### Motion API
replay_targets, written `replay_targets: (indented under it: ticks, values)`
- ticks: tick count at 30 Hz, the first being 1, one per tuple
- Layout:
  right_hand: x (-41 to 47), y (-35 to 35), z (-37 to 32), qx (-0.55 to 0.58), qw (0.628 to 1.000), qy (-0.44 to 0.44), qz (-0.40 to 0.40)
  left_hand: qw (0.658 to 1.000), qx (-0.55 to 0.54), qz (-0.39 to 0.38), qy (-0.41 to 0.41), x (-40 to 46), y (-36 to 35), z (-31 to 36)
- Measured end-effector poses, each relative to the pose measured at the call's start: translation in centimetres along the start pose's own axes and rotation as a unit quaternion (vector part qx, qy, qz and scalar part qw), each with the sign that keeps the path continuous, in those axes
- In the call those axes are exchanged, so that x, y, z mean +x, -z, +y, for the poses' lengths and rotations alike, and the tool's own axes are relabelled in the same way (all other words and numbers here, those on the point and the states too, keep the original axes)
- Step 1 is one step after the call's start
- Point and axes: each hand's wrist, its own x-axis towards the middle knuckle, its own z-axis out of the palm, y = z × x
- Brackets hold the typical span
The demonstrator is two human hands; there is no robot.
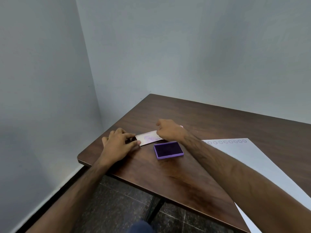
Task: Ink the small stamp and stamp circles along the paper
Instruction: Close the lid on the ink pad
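Surface: dark brown wood-grain table [176,179], set into a room corner; its far edge runs along a plain grey wall [185,47], and a second grey wall [37,81] stands to the left. Dark speckled tile floor [117,204] shows below the near edge, with a black skirting strip along the left wall.

White paper [252,162] lies flat at the right of the table, running off the near right. A row of stamped circles [228,141] runs along its far edge; the prints are faint and purple-grey.

Purple ink pad [168,150], lid off, dark inked face up, sits near the table's middle, left of the paper and apart from it.

Just beyond the pad lies a small white card [148,137] with purple smudges, flat on the table.

Left hand [117,145]: palm down, fingers curled, thumb and fingertips narrowly pinching the card's left end.

Right hand [170,130]: knuckles up, loosely curled over the card's right end and touching it. A small pale pink tip [181,126] shows at the hand's far right side; cannot tell whether this is the stamp, nor whether the hand grips it.

Both forearms are bare.
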Motion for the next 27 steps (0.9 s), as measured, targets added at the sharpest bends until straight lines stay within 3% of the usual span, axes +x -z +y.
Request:
replay_targets:
  ticks: [5, 12, 19, 21, 27]
  values:
    - [0.5, -0.1, 0.4, 0.058, 0.998, -0.022, 0.014, 0.999, -0.030, 0.006, 0.014, -0.2, 0.1, 0.8]
    - [-0.6, 0.0, 1.3, 0.205, 0.978, -0.034, 0.031, 0.978, -0.204, 0.016, 0.029, -0.6, 0.4, 2.4]
    - [-3.6, 3.2, 2.6, 0.257, 0.958, 0.064, 0.108, 0.926, -0.363, 0.098, -0.029, 0.1, 1.3, 4.1]
    - [-4.8, 4.2, 3.6, 0.214, 0.963, 0.099, 0.132, 0.928, -0.349, 0.108, -0.071, -0.2, 1.0, 4.8]
    - [-6.7, 4.3, 6.4, 0.090, 0.979, 0.125, 0.136, 0.956, -0.172, 0.131, -0.197, -1.6, -0.5, 6.2]
